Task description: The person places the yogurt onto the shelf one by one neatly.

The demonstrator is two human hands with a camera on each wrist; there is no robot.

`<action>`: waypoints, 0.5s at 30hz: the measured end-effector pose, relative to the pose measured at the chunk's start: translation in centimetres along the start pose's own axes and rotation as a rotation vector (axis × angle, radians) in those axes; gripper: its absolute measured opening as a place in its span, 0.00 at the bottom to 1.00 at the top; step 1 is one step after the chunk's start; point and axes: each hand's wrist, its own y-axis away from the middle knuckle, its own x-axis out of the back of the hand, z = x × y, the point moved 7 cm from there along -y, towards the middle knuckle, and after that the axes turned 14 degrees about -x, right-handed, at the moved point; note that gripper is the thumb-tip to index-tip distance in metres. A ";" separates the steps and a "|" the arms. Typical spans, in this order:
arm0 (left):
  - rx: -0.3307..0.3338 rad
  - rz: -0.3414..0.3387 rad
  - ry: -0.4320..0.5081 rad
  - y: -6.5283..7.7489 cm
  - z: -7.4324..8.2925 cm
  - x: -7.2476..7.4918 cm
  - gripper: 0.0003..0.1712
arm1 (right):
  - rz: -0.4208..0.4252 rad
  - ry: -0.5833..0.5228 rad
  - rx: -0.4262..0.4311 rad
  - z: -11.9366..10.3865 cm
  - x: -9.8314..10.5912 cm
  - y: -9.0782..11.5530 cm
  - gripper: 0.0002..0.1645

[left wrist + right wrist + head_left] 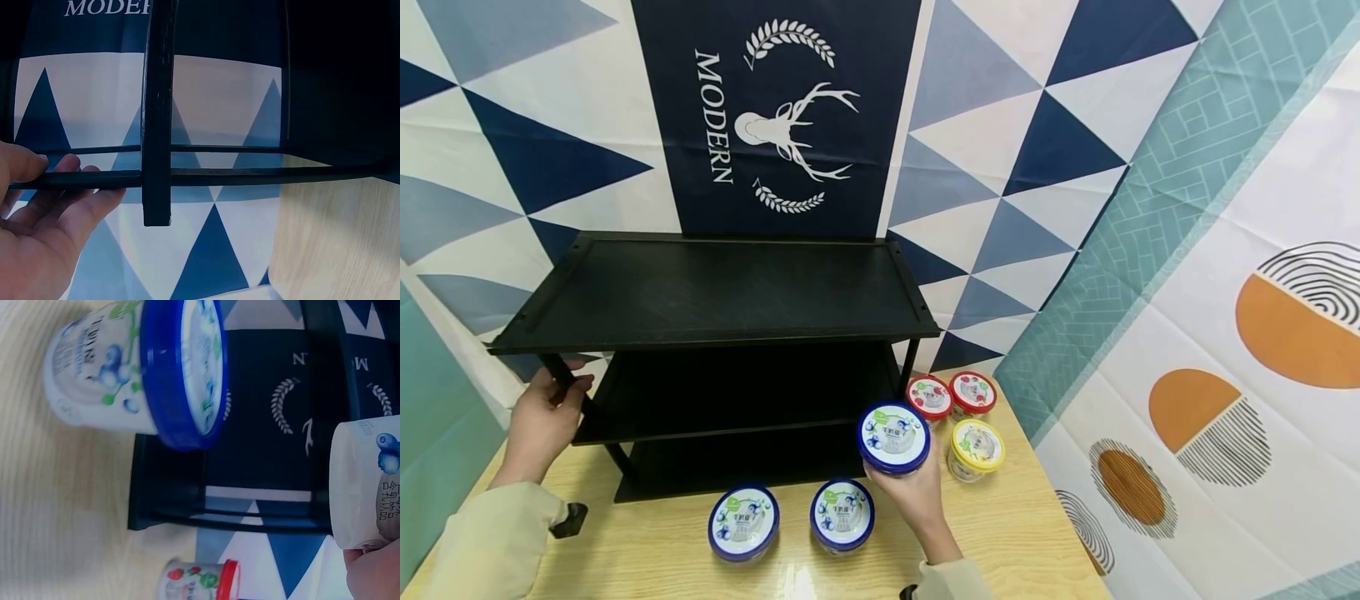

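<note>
Holds a blue cup point(893, 437) in the right hand point(920, 492), gripped by the side and raised above the table point(1030, 533), in front of the right end of the rack point(722, 287). With the left hand point(546, 421), pinches a bar point(106, 180) at the rack's left end, perhaps to steady it. Looks like a placing step, with the cup lifted and not yet set down. Probably calls next for keeping the cup level and, if bound for a shelf point(752, 387), clear of the right front post point(910, 367). In front of the rack, two more blue cups point(743, 522) point(842, 515), set apart. Beyond its right end, two red cups point(929, 397) point(973, 393), with a yellow cup point(976, 448) just nearer. Behind, a patterned cloth point(970, 158).
</note>
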 end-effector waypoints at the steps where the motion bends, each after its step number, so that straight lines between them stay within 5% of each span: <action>1: -0.001 -0.001 -0.002 0.0 0.0 0.0 0.18 | -0.009 -0.006 0.002 -0.2 -0.2 0.0 0.58; 15: 0.002 -0.002 -0.015 0.0 -0.1 0.0 0.19 | -0.057 -0.036 -0.006 -1.5 -1.5 0.2 0.57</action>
